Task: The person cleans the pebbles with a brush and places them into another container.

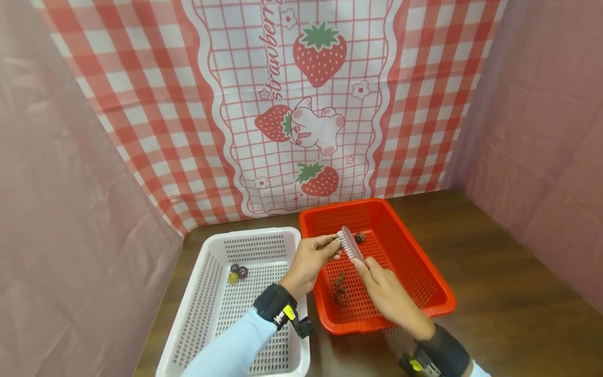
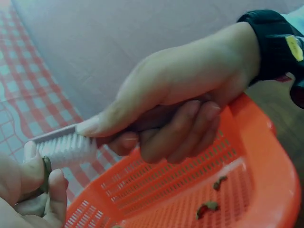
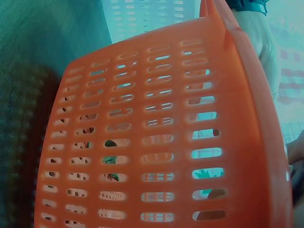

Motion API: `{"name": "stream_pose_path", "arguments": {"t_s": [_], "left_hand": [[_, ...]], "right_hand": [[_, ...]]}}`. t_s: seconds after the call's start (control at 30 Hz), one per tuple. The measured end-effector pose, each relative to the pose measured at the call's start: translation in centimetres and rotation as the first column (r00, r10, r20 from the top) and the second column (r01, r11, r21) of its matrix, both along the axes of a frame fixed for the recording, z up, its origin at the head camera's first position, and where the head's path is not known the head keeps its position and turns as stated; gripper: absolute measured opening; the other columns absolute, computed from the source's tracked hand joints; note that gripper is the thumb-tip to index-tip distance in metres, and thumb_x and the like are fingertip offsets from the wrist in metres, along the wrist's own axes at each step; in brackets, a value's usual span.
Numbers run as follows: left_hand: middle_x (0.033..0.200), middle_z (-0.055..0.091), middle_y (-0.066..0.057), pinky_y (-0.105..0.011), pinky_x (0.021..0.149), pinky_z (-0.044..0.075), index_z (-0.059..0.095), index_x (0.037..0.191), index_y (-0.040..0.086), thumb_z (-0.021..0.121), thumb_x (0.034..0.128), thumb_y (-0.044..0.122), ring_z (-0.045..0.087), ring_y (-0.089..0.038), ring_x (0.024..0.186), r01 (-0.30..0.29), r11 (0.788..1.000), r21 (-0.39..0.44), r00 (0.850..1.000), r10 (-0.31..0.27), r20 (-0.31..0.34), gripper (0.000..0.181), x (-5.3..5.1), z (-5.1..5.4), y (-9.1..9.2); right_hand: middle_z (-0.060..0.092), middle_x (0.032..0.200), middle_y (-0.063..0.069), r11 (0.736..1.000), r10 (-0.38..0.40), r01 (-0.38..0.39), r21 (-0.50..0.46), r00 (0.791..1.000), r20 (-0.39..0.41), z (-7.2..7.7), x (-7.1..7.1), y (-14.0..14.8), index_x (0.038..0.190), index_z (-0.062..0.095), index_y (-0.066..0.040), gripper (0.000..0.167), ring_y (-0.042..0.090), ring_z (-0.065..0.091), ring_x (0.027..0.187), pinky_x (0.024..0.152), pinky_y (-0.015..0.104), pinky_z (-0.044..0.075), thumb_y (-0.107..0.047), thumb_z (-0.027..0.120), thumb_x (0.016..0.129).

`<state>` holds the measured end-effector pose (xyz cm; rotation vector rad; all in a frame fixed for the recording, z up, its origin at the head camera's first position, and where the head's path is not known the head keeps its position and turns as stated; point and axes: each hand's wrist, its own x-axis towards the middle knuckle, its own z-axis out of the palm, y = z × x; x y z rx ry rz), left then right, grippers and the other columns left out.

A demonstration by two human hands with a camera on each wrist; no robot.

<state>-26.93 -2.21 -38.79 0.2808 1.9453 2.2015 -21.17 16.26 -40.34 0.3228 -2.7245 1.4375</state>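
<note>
My right hand (image 1: 391, 296) grips a scrub brush (image 1: 349, 243) by its handle, the thumb lying along its back. White bristles point left, toward the fingertips of my left hand (image 1: 308, 259). Those fingertips pinch a small brownish-green piece (image 2: 46, 168), mostly hidden by the fingers, so its kind cannot be made out. In the left wrist view the bristles are against or very near it. Both hands are above a red plastic basket (image 1: 424, 262). Inside it are brown curled pieces (image 1: 340, 296) and a dark roundish piece (image 1: 360, 237).
A white perforated basket (image 1: 188, 314) stands at the left, holding several small round balls (image 1: 242, 272), yellow-green, purple and grey. Both baskets are on a dark wooden table (image 1: 509, 272). Behind hangs a checked strawberry cloth (image 1: 165, 115), with pink curtains (image 1: 85, 209) at the sides.
</note>
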Motion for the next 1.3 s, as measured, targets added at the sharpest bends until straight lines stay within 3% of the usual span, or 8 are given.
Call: {"name": "stream_pose_path", "arguments": {"t_s": [0.17, 0.33, 0.5, 0.6, 0.8, 1.03, 1.2, 1.3], "left_hand": [[0.094, 0.075, -0.018, -0.035, 0.083, 0.059, 0.073, 0.118, -0.006, 0.071, 0.0983, 0.010, 0.068, -0.012, 0.072, 0.087, 0.991, -0.104, 0.996, -0.087, 0.009, 0.026, 0.4, -0.2, 0.2], [0.106, 0.074, -0.021, -0.028, 0.079, 0.060, 0.058, 0.140, -0.007, 0.063, 0.1024, 0.005, 0.069, -0.012, 0.074, 0.084, 0.995, 0.055, 0.996, -0.086, 0.032, 0.040, 0.4, -0.1, 0.4], [0.102, 0.073, -0.017, -0.025, 0.077, 0.060, 0.064, 0.131, -0.009, 0.061, 0.1029, 0.006, 0.068, -0.012, 0.077, 0.023, 0.993, 0.114, 0.999, -0.026, 0.027, 0.032, 0.5, -0.1, 0.6], [0.097, 0.075, -0.015, -0.027, 0.077, 0.060, 0.068, 0.127, -0.007, 0.064, 0.1020, 0.008, 0.068, -0.012, 0.075, 0.003, 0.998, 0.069, 1.000, -0.004, 0.013, 0.029, 0.8, -0.2, 0.8], [0.094, 0.074, -0.016, -0.035, 0.082, 0.061, 0.072, 0.119, -0.006, 0.062, 0.1028, 0.006, 0.069, -0.014, 0.075, 0.129, 0.991, -0.035, 0.990, -0.131, -0.049, 0.022, 1.5, 0.3, 1.0], [0.094, 0.071, -0.012, -0.031, 0.081, 0.060, 0.070, 0.123, -0.005, 0.057, 0.1051, 0.007, 0.066, -0.014, 0.078, 0.017, 1.000, -0.022, 0.998, -0.019, -0.062, 0.025, 1.2, 0.5, 0.9], [0.090, 0.073, -0.015, -0.030, 0.075, 0.060, 0.073, 0.118, -0.004, 0.059, 0.1048, 0.011, 0.066, -0.013, 0.073, 0.045, 0.993, -0.107, 0.995, -0.054, -0.083, 0.023, 1.4, 0.5, 0.9], [0.092, 0.073, -0.017, -0.033, 0.077, 0.061, 0.073, 0.117, -0.004, 0.060, 0.1049, 0.013, 0.067, -0.016, 0.074, -0.019, 0.997, -0.068, 0.996, 0.013, -0.093, 0.024, 1.3, 0.7, 0.8]], "right_hand": [[0.038, 0.070, 0.000, 1.000, -0.017, 0.017, 0.002, 1.000, 0.017, 0.1, -0.1, 0.1, 0.107, 0.054, -0.008, 0.039, 0.013, 0.035, 0.057, 0.050, 0.025, 0.029, -0.045, 0.042, 0.111], [0.039, 0.069, 0.000, 1.000, -0.006, 0.006, 0.009, 1.000, 0.017, 0.1, 0.0, 0.1, 0.104, 0.052, -0.010, 0.037, 0.012, 0.035, 0.056, 0.050, 0.024, 0.029, -0.045, 0.042, 0.111], [0.040, 0.069, 0.000, 1.000, 0.001, -0.001, 0.017, 1.000, 0.015, 0.0, 0.0, 0.0, 0.104, 0.051, -0.009, 0.038, 0.011, 0.034, 0.054, 0.049, 0.024, 0.029, -0.045, 0.042, 0.111], [0.039, 0.069, -0.001, 1.000, 0.002, -0.003, 0.020, 1.000, 0.022, 0.1, 0.0, 0.1, 0.104, 0.051, -0.008, 0.038, 0.011, 0.033, 0.054, 0.049, 0.024, 0.028, -0.045, 0.042, 0.111], [0.036, 0.069, -0.002, 0.999, -0.033, 0.033, 0.022, 0.999, 0.003, 0.2, 0.0, 0.3, 0.106, 0.053, -0.008, 0.039, 0.009, 0.031, 0.055, 0.049, 0.024, 0.027, -0.045, 0.040, 0.112], [0.038, 0.069, -0.002, 0.999, -0.026, 0.026, 0.040, 1.000, 0.004, 0.4, 0.1, 0.2, 0.104, 0.052, -0.012, 0.040, 0.010, 0.033, 0.055, 0.048, 0.025, 0.028, -0.048, 0.038, 0.111], [0.036, 0.068, -0.003, 0.997, -0.057, 0.058, 0.043, 0.998, -0.035, 0.5, 0.1, 0.2, 0.104, 0.053, -0.012, 0.037, 0.008, 0.031, 0.055, 0.048, 0.024, 0.027, -0.045, 0.039, 0.112], [0.037, 0.067, -0.003, 0.998, -0.044, 0.045, 0.034, 0.998, -0.036, 0.8, 0.1, 0.0, 0.104, 0.053, -0.012, 0.037, 0.008, 0.031, 0.053, 0.048, 0.024, 0.028, -0.045, 0.041, 0.111]]}}
